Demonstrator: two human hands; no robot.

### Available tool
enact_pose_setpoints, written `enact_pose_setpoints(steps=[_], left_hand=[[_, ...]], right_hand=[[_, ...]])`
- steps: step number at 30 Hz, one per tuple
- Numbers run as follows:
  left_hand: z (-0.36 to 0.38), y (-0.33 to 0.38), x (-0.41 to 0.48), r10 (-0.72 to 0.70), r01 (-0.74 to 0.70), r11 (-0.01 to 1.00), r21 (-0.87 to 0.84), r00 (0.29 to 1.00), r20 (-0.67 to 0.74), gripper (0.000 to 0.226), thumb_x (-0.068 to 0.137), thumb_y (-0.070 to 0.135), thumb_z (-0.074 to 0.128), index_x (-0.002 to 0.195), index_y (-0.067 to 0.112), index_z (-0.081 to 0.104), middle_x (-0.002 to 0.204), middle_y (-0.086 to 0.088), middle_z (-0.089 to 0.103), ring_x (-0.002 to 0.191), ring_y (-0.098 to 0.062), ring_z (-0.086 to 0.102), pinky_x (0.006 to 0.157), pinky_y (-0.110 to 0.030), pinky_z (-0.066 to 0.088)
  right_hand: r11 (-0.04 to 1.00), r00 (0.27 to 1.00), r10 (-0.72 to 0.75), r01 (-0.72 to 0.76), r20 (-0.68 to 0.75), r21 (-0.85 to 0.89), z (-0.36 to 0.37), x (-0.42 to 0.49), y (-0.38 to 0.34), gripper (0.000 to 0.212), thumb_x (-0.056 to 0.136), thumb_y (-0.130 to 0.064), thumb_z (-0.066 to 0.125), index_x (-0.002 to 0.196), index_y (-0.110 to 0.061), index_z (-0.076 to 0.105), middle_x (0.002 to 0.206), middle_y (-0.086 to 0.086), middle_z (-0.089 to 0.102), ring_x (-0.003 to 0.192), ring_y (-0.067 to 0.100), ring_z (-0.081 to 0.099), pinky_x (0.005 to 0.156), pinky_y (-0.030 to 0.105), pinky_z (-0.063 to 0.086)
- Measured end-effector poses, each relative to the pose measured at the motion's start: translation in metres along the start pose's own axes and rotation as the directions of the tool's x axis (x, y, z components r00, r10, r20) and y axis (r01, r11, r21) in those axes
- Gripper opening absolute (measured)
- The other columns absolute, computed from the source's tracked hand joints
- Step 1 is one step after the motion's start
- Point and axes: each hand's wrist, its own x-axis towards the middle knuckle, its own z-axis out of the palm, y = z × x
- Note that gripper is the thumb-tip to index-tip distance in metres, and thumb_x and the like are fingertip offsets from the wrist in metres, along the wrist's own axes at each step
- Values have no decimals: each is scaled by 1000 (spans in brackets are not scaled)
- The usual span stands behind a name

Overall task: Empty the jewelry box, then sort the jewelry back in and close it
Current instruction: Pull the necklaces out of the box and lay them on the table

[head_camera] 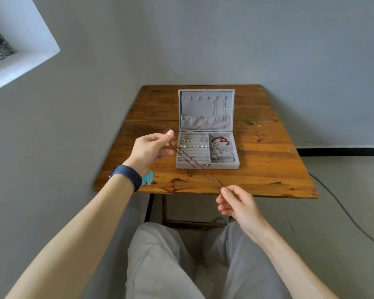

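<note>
Worn wooden table [268, 169], open grey jewelry box [206, 165] near its middle, teal leaf-shaped piece [147, 177] at front-left edge

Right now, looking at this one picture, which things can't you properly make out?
All in the head view:
- Teal leaf-shaped item: mostly hidden behind the watch band.
- Dark red chain: its ends are covered by the pinching left hand and right hand.
- Small pieces in the jewelry box ring rows: too small to identify.
- Thin strands hanging in its lid: too fine to trace.
</note>
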Motion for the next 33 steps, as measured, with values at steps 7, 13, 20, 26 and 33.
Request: enact_pose_setpoints(steps=[7,13,20,26,33], left_hand=[[12,-24,6,-114,116,992,-50,993,41,40,89,52,67,100,14,69,88,4,73,78,-10,71,70,-25,54],[13,-27,12,-88,82,993,-82,993,-75,36,85,49,73,94,14,78,79,5,72,71,-8,67,68,-25,55],[25,-22,20,48,-82,927,366,994,102,29,84,47,74,80,19,79,78,4,76,62,-3,63,63,-19,53],[83,2,48,128,-217,808,547,972,197,22,82,47,77,83,25,78,74,10,75,59,-4,65,65,-28,59],[184,30,100,-4,-329,666,669,896,443,7,87,31,76,87,23,76,82,5,76,71,-9,72,68,-22,58]], right_hand=[[995,993,20,-8,-117,101,-23,-5,4,17,102,-24,55,103,-14,69,93,6,76,87,23,74,72,27,58],[978,972,32,18,-233,209,-39,-11,7,21,99,-21,58,112,-12,72,93,8,76,87,20,71,78,32,57],[969,933,80,10,-351,248,-72,-26,16,19,102,-17,53,110,-11,70,91,5,75,85,18,71,78,31,55],[947,889,139,9,-437,320,-101,-34,24,18,103,-16,54,109,-13,71,89,2,76,80,15,72,74,28,56],[959,766,165,24,-621,284,-129,-33,33,12,84,-21,79,96,-24,80,86,-5,78,76,6,72,65,14,54]])
